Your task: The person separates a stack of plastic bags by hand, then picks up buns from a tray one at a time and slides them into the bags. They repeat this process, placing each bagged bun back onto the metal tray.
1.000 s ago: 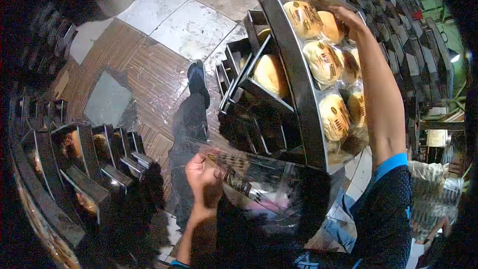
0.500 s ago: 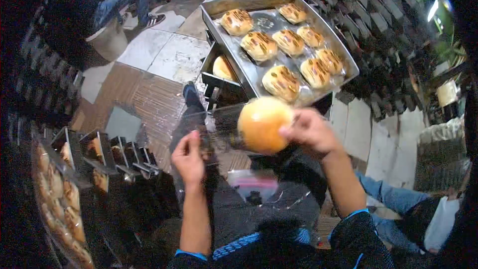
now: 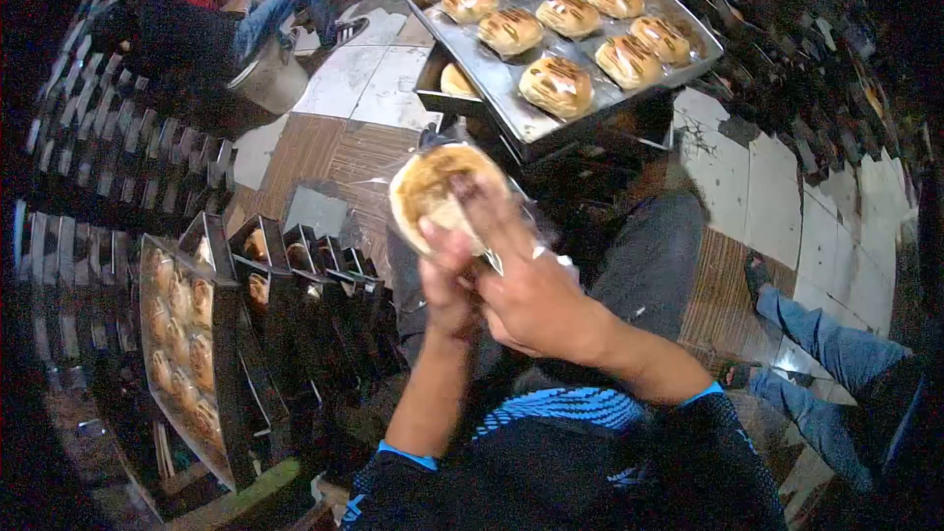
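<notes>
Both hands meet at a round bun [image 3: 413, 199] held up over my lap. Its browned flat face with a pale rim is turned toward me. My left hand [image 3: 452, 285] grips the lower edge, thumb against the bun. Across its right side lie the fingers of my right hand [image 3: 541, 300], closed on it and somewhat blurred. Clear plastic [image 3: 536, 224] glints around the bun's right edge; how far it wraps the bun is hard to see. Beyond the hands, a metal tray [image 3: 536, 128] carries several glossy buns with dark stripes, seemingly in clear wrapping.
Under the tray is another dark tray with a bun [image 3: 456, 81]. To the left, trays of buns [image 3: 187, 334] stand on edge in a row. Stacked dark trays [image 3: 147, 128] line both sides. A seated person [image 3: 285, 25] is beside a bucket [image 3: 273, 79]; another person's jeans [image 3: 836, 334] show at right.
The bun has moved left and turned from its glossy top to its flat face. My hands, apart before, have come together on it. The view has shifted, with the tray higher in frame.
</notes>
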A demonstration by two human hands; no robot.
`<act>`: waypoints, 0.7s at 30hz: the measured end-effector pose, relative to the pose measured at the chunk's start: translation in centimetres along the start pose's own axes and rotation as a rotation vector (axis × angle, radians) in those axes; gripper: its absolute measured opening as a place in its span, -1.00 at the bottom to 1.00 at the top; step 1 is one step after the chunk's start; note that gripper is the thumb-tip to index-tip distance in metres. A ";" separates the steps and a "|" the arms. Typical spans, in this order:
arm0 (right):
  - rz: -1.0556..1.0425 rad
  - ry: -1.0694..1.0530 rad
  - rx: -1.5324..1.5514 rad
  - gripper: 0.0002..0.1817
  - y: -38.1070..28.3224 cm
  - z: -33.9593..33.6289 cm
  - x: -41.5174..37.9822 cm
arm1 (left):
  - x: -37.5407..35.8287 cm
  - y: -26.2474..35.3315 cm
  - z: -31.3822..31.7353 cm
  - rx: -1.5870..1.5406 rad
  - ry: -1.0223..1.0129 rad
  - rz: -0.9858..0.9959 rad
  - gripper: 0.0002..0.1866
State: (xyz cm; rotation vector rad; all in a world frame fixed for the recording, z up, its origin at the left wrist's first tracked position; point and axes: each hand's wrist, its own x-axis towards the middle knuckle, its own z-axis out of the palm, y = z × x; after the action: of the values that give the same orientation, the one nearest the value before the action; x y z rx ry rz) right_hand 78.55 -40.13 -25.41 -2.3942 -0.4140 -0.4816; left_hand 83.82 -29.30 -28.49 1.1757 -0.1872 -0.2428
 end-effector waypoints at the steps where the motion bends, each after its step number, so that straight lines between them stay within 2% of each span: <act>1: -0.036 0.006 0.037 -0.30 -0.1 0.1 -0.3 | 1.2 0.1 -1.6 -0.242 -0.103 -0.013 -0.25; 2: -0.014 0.081 0.191 -0.33 -0.6 1.1 -1.5 | 2.4 0.3 -3.1 -0.480 -0.203 -0.052 -0.26; 3: -0.063 -0.039 0.240 -0.39 -0.3 1.7 -2.3 | 3.6 0.9 -4.1 -0.794 -0.464 -0.088 -0.26; 4: -0.119 -0.164 0.289 -0.44 0.4 2.0 -3.3 | 2.8 2.6 -3.8 -0.752 -0.041 -0.147 -0.24; 5: -0.175 -0.291 0.341 -0.50 0.9 1.9 -4.1 | 2.8 2.8 -4.1 -0.684 0.048 -0.110 -0.26; 6: -0.133 -0.520 0.574 -0.73 2.2 1.6 -4.3 | 2.5 3.1 -4.2 -0.693 0.065 -0.117 -0.27; 7: -0.077 -0.314 0.757 -0.86 1.9 1.7 -3.6 | 2.3 3.2 -3.8 -0.705 0.075 -0.121 -0.28; 9: -0.024 -0.025 0.698 -0.80 1.5 1.0 -1.3 | 1.6 2.8 -2.8 -0.639 -0.046 -0.124 -0.33; 10: -0.079 -0.101 0.659 -0.76 1.9 1.4 -0.4 | 1.4 2.0 -2.7 -0.388 0.032 -0.106 -0.36; 13: -0.121 -0.233 0.574 -0.82 1.1 1.7 0.1 | 2.3 1.2 -3.3 -0.451 0.135 -0.206 -0.43; 15: -0.307 -0.342 0.800 -0.89 -0.5 -1.3 0.1 | 3.1 1.4 -5.8 -0.804 -0.023 -0.341 -0.41; 16: -0.408 -0.456 1.097 -0.88 -0.8 -2.2 0.2 | 3.2 1.3 -7.1 -0.849 -0.079 -0.346 -0.35; 17: -0.350 -0.582 1.124 -0.86 0.2 -2.5 0.2 | 3.4 1.6 -7.1 -0.785 0.135 -0.299 -0.28; 19: -0.213 -0.823 1.175 -0.82 2.9 -1.9 -0.3 | 2.7 1.8 -8.8 -0.811 -0.094 -0.349 -0.23; 20: 0.030 -0.600 0.679 -0.74 3.9 -0.5 -0.6 | 2.3 1.8 -8.4 -0.768 0.030 -0.391 -0.25; 21: 0.155 -0.146 0.267 -0.70 5.0 2.4 -1.8 | 2.1 1.8 -7.8 -0.718 0.147 -0.437 -0.27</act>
State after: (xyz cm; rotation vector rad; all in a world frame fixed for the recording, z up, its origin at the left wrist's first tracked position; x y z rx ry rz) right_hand 79.50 -42.56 -30.61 -2.1865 -0.3307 -0.1694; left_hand 88.07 -22.28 -29.73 0.5008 0.2775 -0.5525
